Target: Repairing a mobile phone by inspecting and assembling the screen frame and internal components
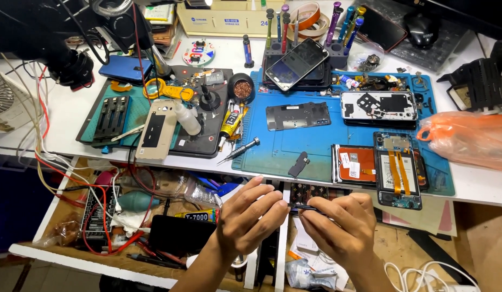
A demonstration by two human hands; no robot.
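Tweezers (305, 207) pinched crosswise between both grips: left hand (248, 216) closed at nine o'clock, right hand (343, 224) closed at three o'clock, below table (478, 186) edge.

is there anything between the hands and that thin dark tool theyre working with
Nothing visible does. The left hand and right hand both already pinch the thin dark tool directly, held over the open drawer in front of the blue work mat.
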